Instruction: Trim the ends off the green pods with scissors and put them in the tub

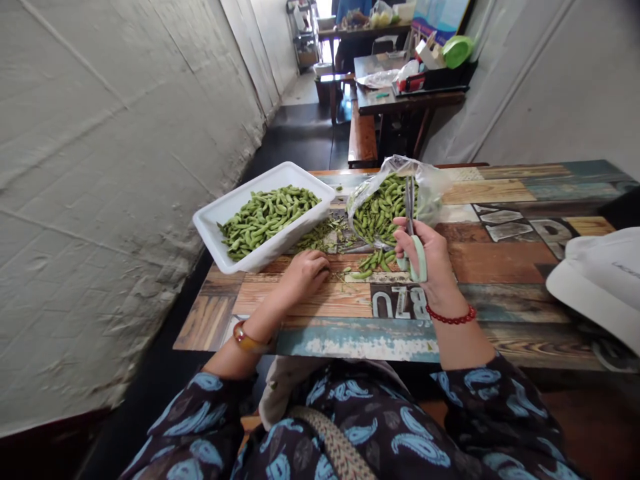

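Note:
My right hand grips a pair of scissors by their pale green handles, blades pointing away from me. Behind the blades lies a clear plastic bag full of green edamame pods. My left hand rests low over the table with its fingers curled; whatever is under them is hidden. A white plastic tub at the left holds a heap of edamame pods. Loose pods and green trimmings lie between the tub, the bag and my hands.
The patchwork-patterned table has a white cap at its right edge. A wall runs along the left. Farther off stand a second table with a green plastic item, a bench and a person in blue.

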Demonstrator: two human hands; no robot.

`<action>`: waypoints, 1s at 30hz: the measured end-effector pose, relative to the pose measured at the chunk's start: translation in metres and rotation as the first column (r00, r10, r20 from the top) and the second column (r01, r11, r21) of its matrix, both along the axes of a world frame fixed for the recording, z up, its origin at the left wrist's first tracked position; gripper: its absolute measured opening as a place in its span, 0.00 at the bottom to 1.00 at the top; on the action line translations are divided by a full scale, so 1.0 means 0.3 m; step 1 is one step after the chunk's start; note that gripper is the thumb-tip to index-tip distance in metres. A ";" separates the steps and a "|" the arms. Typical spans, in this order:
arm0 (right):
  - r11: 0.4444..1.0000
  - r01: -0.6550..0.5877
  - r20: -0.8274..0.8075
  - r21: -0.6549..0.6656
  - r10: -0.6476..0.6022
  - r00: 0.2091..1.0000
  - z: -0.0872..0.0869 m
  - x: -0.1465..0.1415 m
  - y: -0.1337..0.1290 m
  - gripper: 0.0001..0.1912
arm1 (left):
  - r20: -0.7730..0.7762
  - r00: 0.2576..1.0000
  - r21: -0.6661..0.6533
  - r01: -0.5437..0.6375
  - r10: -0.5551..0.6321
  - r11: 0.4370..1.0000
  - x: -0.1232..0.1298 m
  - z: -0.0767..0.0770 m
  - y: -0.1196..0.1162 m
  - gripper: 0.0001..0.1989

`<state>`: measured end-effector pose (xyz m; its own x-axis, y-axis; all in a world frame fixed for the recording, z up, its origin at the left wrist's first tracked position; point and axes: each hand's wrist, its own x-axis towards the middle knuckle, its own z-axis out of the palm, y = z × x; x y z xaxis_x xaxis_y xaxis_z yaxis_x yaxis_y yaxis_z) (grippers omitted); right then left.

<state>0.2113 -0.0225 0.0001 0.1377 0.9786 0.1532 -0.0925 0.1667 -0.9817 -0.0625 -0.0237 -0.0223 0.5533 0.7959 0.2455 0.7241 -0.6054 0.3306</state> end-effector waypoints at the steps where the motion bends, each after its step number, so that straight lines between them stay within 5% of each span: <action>1: 1.000 -0.003 0.002 0.006 0.003 1.000 0.000 -0.002 -0.002 0.22 | -0.004 0.999 0.004 -0.036 0.036 0.999 -0.011 0.007 0.009 0.06; 5: 1.000 -0.005 0.029 0.011 0.004 1.000 -0.003 -0.008 -0.001 0.22 | 0.012 0.999 0.047 -0.042 0.041 0.998 0.044 0.033 0.047 0.08; 11: 0.999 0.037 -0.001 -0.016 -0.037 0.999 -0.006 -0.002 0.016 0.25 | -0.040 0.964 -0.003 0.261 -0.261 0.965 0.213 0.023 0.003 0.14; 19: 0.999 0.018 0.017 0.033 -0.019 1.000 0.013 0.011 -0.003 0.23 | 0.023 0.997 -0.049 0.076 -0.075 0.996 0.059 -0.030 0.005 0.25; 23: 0.999 0.027 0.003 0.025 -0.027 1.000 0.021 0.017 -0.009 0.22 | -0.054 0.998 -0.051 0.028 -0.031 0.998 -0.024 -0.020 0.016 0.14; 27: 1.000 0.016 0.024 0.014 -0.017 1.000 0.026 0.012 -0.015 0.24 | -0.151 0.979 0.066 -0.128 0.137 0.990 0.001 0.007 0.006 0.08; 30: 1.000 0.013 0.047 0.014 -0.014 0.999 0.028 0.005 -0.016 0.24 | -0.138 0.990 0.048 -0.013 0.019 0.999 0.083 0.004 -0.010 0.07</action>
